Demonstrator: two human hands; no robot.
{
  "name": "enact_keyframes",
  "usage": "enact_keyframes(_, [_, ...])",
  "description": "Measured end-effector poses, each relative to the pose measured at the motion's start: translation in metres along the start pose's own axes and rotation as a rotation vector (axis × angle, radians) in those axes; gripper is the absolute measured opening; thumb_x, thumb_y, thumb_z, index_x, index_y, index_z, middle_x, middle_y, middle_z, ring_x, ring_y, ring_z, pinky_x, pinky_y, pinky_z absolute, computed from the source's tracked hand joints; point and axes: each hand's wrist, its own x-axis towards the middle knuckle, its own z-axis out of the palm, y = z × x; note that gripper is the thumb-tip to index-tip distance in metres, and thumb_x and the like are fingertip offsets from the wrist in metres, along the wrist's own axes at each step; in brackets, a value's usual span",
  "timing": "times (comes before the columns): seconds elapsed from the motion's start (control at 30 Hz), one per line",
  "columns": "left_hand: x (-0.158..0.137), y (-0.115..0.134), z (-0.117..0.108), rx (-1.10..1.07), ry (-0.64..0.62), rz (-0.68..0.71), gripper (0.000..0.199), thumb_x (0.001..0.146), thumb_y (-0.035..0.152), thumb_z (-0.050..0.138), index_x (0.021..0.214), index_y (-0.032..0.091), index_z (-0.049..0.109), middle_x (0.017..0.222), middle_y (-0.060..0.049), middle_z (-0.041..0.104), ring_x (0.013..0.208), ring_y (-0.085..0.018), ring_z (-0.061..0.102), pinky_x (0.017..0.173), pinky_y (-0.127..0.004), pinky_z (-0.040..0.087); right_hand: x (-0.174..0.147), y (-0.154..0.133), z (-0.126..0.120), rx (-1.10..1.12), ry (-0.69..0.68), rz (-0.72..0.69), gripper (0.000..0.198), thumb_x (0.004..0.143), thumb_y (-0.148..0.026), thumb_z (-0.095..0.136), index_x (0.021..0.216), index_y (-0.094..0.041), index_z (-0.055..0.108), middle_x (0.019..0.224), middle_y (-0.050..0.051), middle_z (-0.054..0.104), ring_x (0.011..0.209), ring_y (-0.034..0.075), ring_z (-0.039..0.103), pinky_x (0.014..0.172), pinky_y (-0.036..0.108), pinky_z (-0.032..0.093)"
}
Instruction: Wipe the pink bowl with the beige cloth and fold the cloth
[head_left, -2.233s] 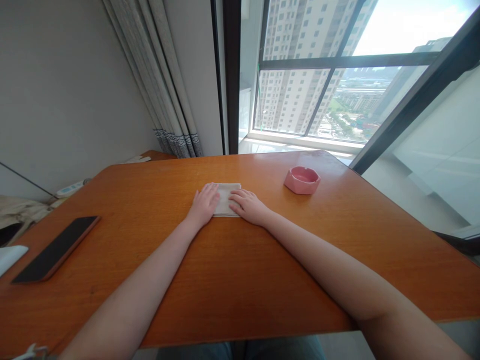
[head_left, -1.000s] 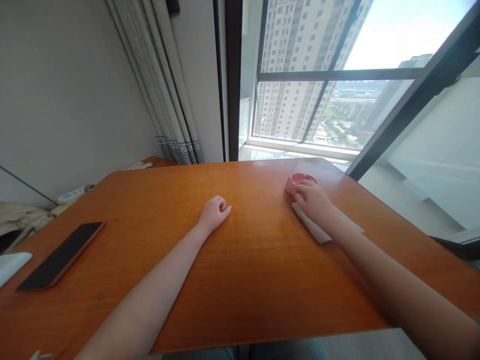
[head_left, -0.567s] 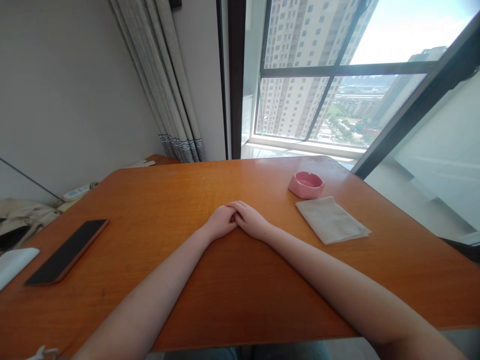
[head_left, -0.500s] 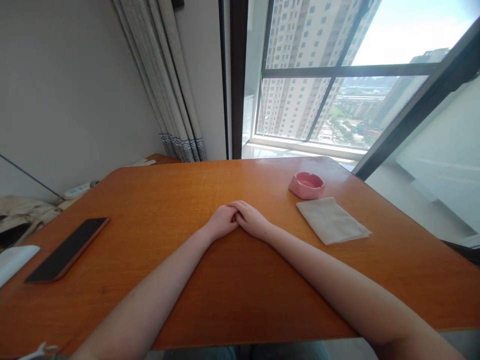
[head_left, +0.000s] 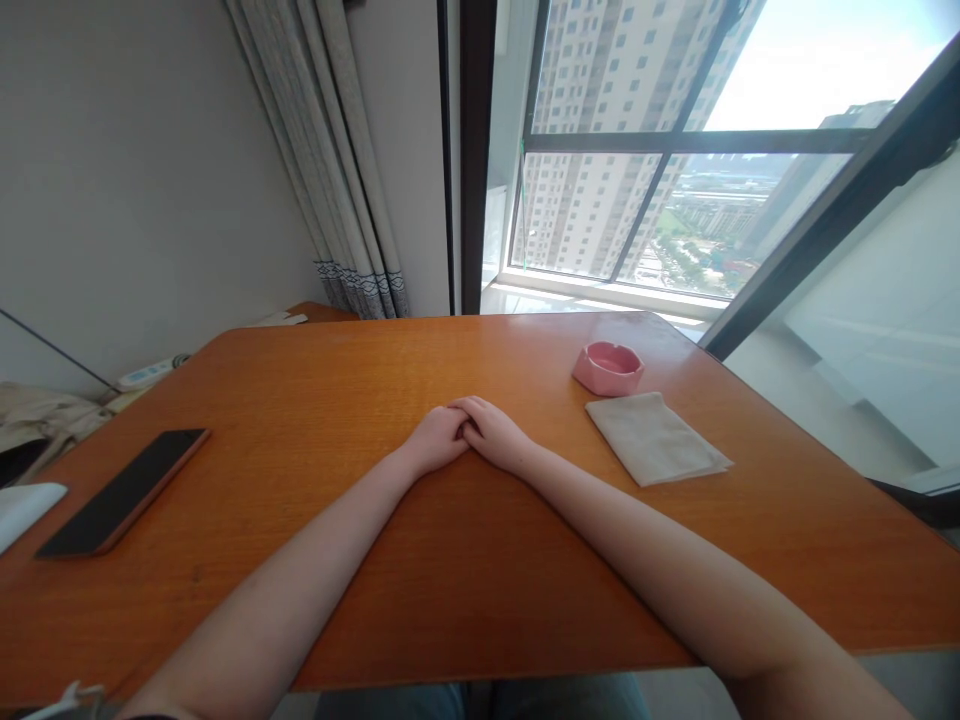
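Note:
My left hand [head_left: 435, 440] and my right hand [head_left: 497, 436] rest together on the brown wooden table [head_left: 352, 400], near its middle. The fingers of my right hand lie closed over those of my left, which are folded and partly hidden beneath. No object shows between them. To the right of my hands lies a folded pale cloth [head_left: 654, 438], flat on the tabletop. Just behind that cloth stands a pink angular ashtray [head_left: 607, 370]. Neither hand touches the cloth or the ashtray.
A dark flat device with a reddish edge [head_left: 124, 495] lies at the table's left. Beside it, a white object [head_left: 26, 510] is cut off by the frame. A power strip [head_left: 150, 373] sits past the left edge. Behind are a grey curtain [head_left: 337, 180] and a window [head_left: 600, 200].
The view has shifted slightly, so everything on the table appears a little further left and higher. My hands stay folded together in the same place.

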Motion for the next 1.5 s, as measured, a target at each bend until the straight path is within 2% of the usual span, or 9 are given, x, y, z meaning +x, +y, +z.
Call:
enact_keyframes(0.67, [0.0, 0.0, 0.0, 0.009, 0.008, 0.013, 0.02, 0.069, 0.014, 0.049, 0.084, 0.014, 0.063, 0.088, -0.008, 0.069, 0.081, -0.021, 0.063, 0.071, -0.029, 0.047, 0.001, 0.001, 0.0, 0.005, -0.007, 0.015, 0.038, 0.077, -0.005, 0.045, 0.112, -0.012, 0.058, 0.109, 0.012, 0.061, 0.103, 0.019, 0.055, 0.095, 0.034, 0.043])
enact_keyframes(0.87, [0.0, -0.003, 0.003, -0.008, 0.0, 0.018, 0.02, 0.07, 0.014, 0.05, 0.085, 0.014, 0.062, 0.092, -0.009, 0.069, 0.086, -0.021, 0.062, 0.076, -0.029, 0.046, -0.001, 0.0, 0.003, -0.005, -0.009, 0.006, 0.039, 0.078, -0.006, 0.044, 0.114, -0.016, 0.057, 0.108, 0.009, 0.061, 0.101, 0.018, 0.055, 0.093, 0.036, 0.044])
enact_keyframes(0.97, [-0.001, 0.0, 0.0, -0.003, 0.0, -0.004, 0.015, 0.073, 0.017, 0.05, 0.083, 0.015, 0.061, 0.086, -0.007, 0.067, 0.079, -0.019, 0.06, 0.071, -0.028, 0.045, -0.002, -0.002, -0.01, -0.111, -0.022, -0.089, 0.038, 0.082, -0.009, 0.043, 0.117, -0.017, 0.055, 0.113, 0.01, 0.06, 0.107, 0.019, 0.053, 0.096, 0.037, 0.043])
enact_keyframes(1.07, [-0.003, 0.005, -0.006, -0.017, -0.024, -0.01, 0.013, 0.079, 0.025, 0.048, 0.081, 0.017, 0.058, 0.07, -0.001, 0.06, 0.065, -0.014, 0.053, 0.062, -0.025, 0.04, -0.004, 0.002, -0.039, -0.364, 0.04, -0.145, 0.037, 0.084, -0.015, 0.045, 0.12, -0.018, 0.054, 0.125, 0.012, 0.054, 0.121, 0.025, 0.044, 0.104, 0.045, 0.034])
enact_keyframes(1.2, [-0.004, 0.009, -0.011, -0.068, -0.052, 0.006, 0.014, 0.082, 0.028, 0.048, 0.081, 0.018, 0.058, 0.064, 0.002, 0.054, 0.06, -0.012, 0.048, 0.058, -0.024, 0.036, -0.017, 0.024, -0.086, -0.722, 0.272, 0.202, 0.048, 0.082, -0.015, 0.047, 0.13, -0.016, 0.046, 0.146, 0.016, 0.032, 0.136, 0.034, 0.02, 0.108, 0.057, 0.018])
enact_keyframes(1.3, [-0.003, 0.008, -0.011, -0.089, -0.051, 0.002, 0.014, 0.082, 0.028, 0.048, 0.081, 0.018, 0.057, 0.064, 0.002, 0.053, 0.059, -0.012, 0.047, 0.057, -0.024, 0.034, -0.03, 0.042, -0.112, -0.863, 0.248, 0.545, 0.058, 0.079, -0.022, 0.052, 0.135, -0.013, 0.038, 0.149, 0.019, 0.023, 0.137, 0.04, 0.013, 0.104, 0.064, 0.015])
enact_keyframes(1.4, [-0.003, 0.008, -0.011, -0.104, -0.054, -0.004, 0.014, 0.083, 0.029, 0.048, 0.082, 0.019, 0.057, 0.064, 0.002, 0.053, 0.059, -0.012, 0.047, 0.057, -0.024, 0.034, -0.039, 0.051, -0.13, -0.852, 0.14, 0.882, 0.06, 0.082, -0.032, 0.051, 0.136, -0.01, 0.037, 0.141, 0.024, 0.033, 0.134, 0.044, 0.019, 0.098, 0.065, 0.024])
enact_keyframes(1.43, [-0.003, 0.008, -0.011, -0.107, -0.055, -0.007, 0.014, 0.083, 0.029, 0.048, 0.082, 0.019, 0.057, 0.065, 0.002, 0.053, 0.06, -0.012, 0.047, 0.057, -0.024, 0.034, -0.041, 0.053, -0.134, -0.833, 0.1, 0.946, 0.057, 0.083, -0.034, 0.049, 0.134, -0.01, 0.039, 0.137, 0.024, 0.038, 0.132, 0.043, 0.023, 0.095, 0.063, 0.029])
enact_keyframes(1.5, [-0.004, 0.009, -0.012, -0.108, -0.054, -0.015, 0.015, 0.083, 0.03, 0.048, 0.081, 0.019, 0.057, 0.065, 0.002, 0.053, 0.06, -0.012, 0.047, 0.058, -0.024, 0.034, -0.042, 0.056, -0.141, -0.815, 0.035, 0.972, 0.048, 0.084, -0.031, 0.047, 0.127, -0.01, 0.046, 0.126, 0.023, 0.048, 0.128, 0.039, 0.033, 0.09, 0.054, 0.038])
